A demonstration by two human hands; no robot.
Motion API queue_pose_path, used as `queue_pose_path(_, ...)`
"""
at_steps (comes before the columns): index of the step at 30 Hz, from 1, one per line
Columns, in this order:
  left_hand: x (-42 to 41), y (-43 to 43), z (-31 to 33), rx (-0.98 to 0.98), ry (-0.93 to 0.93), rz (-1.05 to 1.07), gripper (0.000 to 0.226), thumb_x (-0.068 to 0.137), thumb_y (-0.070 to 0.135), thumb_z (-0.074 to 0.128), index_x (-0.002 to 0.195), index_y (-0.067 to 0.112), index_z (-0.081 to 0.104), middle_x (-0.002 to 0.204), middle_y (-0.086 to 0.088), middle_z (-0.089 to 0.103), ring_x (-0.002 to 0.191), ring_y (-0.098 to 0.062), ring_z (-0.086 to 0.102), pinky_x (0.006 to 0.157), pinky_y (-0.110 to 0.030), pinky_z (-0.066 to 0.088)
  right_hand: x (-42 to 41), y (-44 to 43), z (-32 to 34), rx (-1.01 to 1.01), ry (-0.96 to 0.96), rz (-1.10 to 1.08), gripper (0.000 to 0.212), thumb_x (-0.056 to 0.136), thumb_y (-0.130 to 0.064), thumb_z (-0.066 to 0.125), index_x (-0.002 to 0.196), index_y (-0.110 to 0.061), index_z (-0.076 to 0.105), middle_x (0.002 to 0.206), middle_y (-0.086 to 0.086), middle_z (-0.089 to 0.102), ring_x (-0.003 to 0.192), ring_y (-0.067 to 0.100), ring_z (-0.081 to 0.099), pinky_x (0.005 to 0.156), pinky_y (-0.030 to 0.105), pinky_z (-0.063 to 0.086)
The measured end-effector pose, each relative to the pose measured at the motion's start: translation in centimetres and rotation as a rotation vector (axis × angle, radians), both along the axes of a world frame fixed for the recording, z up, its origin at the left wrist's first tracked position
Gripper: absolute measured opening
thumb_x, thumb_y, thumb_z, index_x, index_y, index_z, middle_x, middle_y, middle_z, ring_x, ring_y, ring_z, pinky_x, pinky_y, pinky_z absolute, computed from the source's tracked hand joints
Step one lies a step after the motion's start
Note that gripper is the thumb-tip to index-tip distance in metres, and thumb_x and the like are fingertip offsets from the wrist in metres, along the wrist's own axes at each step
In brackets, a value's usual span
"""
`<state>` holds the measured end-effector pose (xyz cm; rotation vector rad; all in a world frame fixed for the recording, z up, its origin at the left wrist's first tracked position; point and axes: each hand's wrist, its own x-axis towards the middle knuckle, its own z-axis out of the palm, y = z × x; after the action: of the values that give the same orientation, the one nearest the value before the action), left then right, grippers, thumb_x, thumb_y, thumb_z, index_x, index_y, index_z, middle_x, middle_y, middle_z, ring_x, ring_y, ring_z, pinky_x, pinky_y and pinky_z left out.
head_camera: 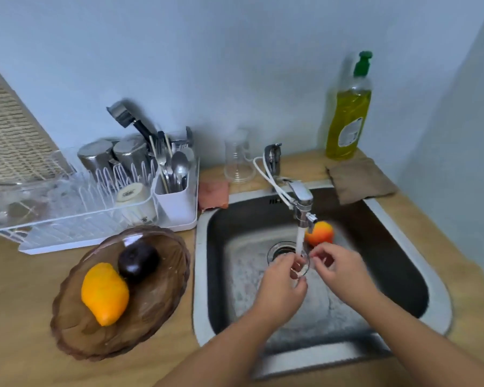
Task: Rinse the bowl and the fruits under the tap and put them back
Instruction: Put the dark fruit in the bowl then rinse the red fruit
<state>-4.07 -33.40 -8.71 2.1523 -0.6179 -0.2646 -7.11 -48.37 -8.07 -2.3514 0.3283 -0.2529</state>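
- The running chrome tap (pixel 301 201) pours onto a small clear glass bowl (pixel 301 268), held in the stream so water flushes it.
- Left hand (pixel 281 286) pinches its near rim; right hand (pixel 337 268) steadies the right edge, both forearms reaching over the steel sink (pixel 204 275).
- 1 orange-red fruit (pixel 319 233) waits in the sink.
- The yellow mango (pixel 105 293) and dark plum (pixel 138 262) sit in the brown glass dish (pixel 157 303) on the wooden surface (pixel 17 317), left.

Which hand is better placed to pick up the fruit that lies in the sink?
The right hand, probably. The peach lies in the sink just behind its fingers, right of the water stream. The left hand would have to cross the stream.
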Motion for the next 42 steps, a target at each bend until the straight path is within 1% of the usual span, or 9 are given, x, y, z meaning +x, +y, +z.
queue_pose_path(4,0.9,-5.7,-3.2,-0.038,0.192,0.065,0.025,0.087,0.011,0.059,0.109,0.020,0.055,0.102,0.002,0.056,0.081,0.002,0.051,0.076,-0.012,0.042,1.5,-4.9,-1.9,0.088,0.178,-0.107,0.026,0.081,-0.010,0.064,0.105,-0.019,0.066,0.099,-0.001,0.067,0.084,0.015,0.062,0.083,0.033,0.051)
queue_pose_path(12,7.2,-14.0,-7.7,-0.183,0.581,0.533,0.054,0.091,0.019,0.055,0.141,0.009,0.038,0.140,-0.015,0.046,0.129,-0.030,0.046,0.109,-0.041,0.038,8.6,-10.0,-6.5,0.235,0.385,-0.107,0.071,0.084,-0.016,0.066,0.145,-0.013,0.030,0.144,0.013,0.043,0.132,0.027,0.042,0.105,0.031,0.033)
queue_pose_path(16,9.6,-15.5,-9.4,-0.340,0.784,0.624,0.063,0.091,0.025,0.055,0.147,0.016,0.027,0.146,-0.014,0.043,0.130,-0.029,0.046,0.111,-0.043,0.037,10.9,-11.0,-8.2,0.385,0.386,-0.112,0.067,0.090,-0.019,0.059,0.148,-0.015,0.026,0.149,0.010,0.037,0.134,0.026,0.040,0.100,0.026,0.034)
queue_pose_path(20,9.5,-15.7,-9.5,-0.343,0.715,0.618,0.052,0.090,0.014,0.059,0.139,0.010,0.040,0.135,-0.012,0.054,0.120,-0.026,0.054,0.107,-0.039,0.042,11.0,-10.8,-9.0,0.359,0.356,-0.127,0.052,0.087,-0.019,0.064,0.135,-0.013,0.044,0.131,0.012,0.054,0.116,0.028,0.054,0.092,0.031,0.043)
queue_pose_path(24,7.9,-14.3,-7.9,-0.379,0.666,0.569,0.049,0.090,0.014,0.062,0.136,0.014,0.045,0.130,-0.007,0.056,0.117,-0.025,0.056,0.105,-0.039,0.043,9.4,-10.2,-7.7,0.451,0.340,-0.157,0.047,0.086,-0.021,0.065,0.129,-0.017,0.047,0.123,0.012,0.055,0.111,0.029,0.056,0.095,0.047,0.049)
queue_pose_path(28,5.4,-11.4,-5.5,-0.383,0.606,0.447,0.047,0.090,0.018,0.064,0.133,0.021,0.045,0.121,0.000,0.055,0.113,-0.021,0.056,0.104,-0.038,0.044,6.2,-8.6,-4.9,0.648,0.326,-0.147,0.037,0.087,-0.019,0.064,0.120,-0.023,0.046,0.113,0.005,0.052,0.105,0.025,0.057,0.083,0.035,0.054)
queue_pose_path(31,3.7,-8.2,-4.5,-0.354,0.530,0.386,0.038,0.080,0.024,0.072,0.111,0.033,0.053,0.108,0.005,0.059,0.102,-0.018,0.061,0.095,-0.042,0.051,3.5,-6.3,-3.9,0.711,0.302,-0.137,0.036,0.086,-0.021,0.066,0.117,-0.024,0.048,0.115,0.009,0.058,0.104,0.025,0.061,0.086,0.038,0.054)
queue_pose_path(35,1.8,-3.7,-3.8,-0.362,0.502,0.335,0.037,0.084,0.018,0.071,0.108,0.036,0.049,0.120,0.001,0.053,0.105,-0.014,0.058,0.086,-0.025,0.049,1.2,-2.7,-3.3,0.750,0.298,-0.099,0.038,0.087,-0.022,0.065,0.122,-0.025,0.050,0.117,0.007,0.060,0.102,0.022,0.063,0.085,0.035,0.055)
queue_pose_path(42,0.8,0.4,-3.1,-0.353,0.475,0.284,0.043,0.084,0.018,0.071,0.115,0.036,0.047,0.120,0.009,0.052,0.111,-0.014,0.055,0.097,-0.034,0.050,-0.3,1.3,-3.3,0.799,0.254,-0.096,0.035,0.087,-0.022,0.064,0.120,-0.027,0.051,0.121,0.006,0.058,0.105,0.023,0.061,0.079,0.031,0.054)
